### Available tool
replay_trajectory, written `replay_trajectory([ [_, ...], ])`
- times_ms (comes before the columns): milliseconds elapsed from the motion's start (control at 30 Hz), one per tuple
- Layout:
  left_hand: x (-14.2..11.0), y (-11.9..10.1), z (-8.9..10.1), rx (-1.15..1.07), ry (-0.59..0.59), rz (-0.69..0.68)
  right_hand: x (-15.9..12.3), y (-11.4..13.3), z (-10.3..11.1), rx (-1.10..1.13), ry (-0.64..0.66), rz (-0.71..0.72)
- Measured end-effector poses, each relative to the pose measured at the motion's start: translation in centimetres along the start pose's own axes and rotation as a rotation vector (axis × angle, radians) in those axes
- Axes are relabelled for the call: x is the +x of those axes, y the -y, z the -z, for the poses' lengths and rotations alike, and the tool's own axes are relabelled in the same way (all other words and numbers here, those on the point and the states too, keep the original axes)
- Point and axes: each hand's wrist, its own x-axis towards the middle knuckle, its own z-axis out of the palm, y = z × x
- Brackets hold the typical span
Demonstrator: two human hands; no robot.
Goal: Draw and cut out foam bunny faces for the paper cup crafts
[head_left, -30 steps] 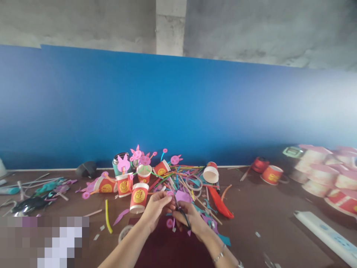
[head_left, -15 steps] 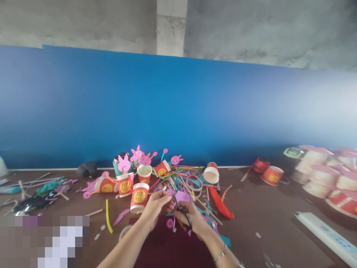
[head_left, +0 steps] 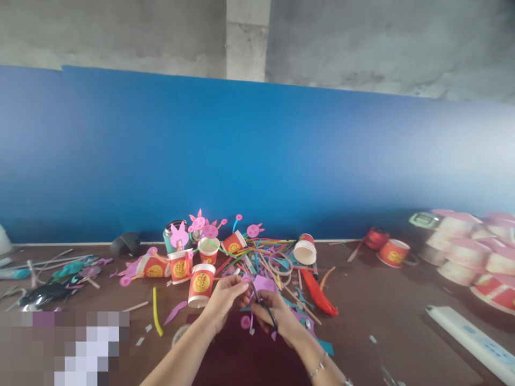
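Near the middle of the table, my left hand [head_left: 228,296] pinches a small pink paper disc [head_left: 245,279] between thumb and fingers. My right hand [head_left: 274,313] is closed round the handles of dark scissors [head_left: 263,305], whose blades point up and left at the disc's edge. Just below my hands lies a second pink disc [head_left: 245,322] with a heart-like mark on a thin strip. Purple paper [head_left: 264,283] lies behind the scissors. To the left of my left hand stands a red paper cup [head_left: 201,284] with a yellow emblem.
Several red cups with pink pig-face cutouts [head_left: 179,236] stand behind on the left. Coloured strips and a tape roll [head_left: 280,268] pile up at centre. A red balloon-like piece [head_left: 319,294] lies right of them; stacked cups [head_left: 462,252] and a power strip [head_left: 475,338] are farther right.
Almost nothing differs. The disc in my left hand has shifted very slightly at the scissor blades; both hands stay in the same place.
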Motion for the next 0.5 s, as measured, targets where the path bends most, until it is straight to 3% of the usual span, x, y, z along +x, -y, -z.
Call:
replay_trajectory([
  [500,0.25,0.24,0.32,0.062,-0.015,-0.015,-0.21,0.31,0.02,0.028,0.015,-0.026],
])
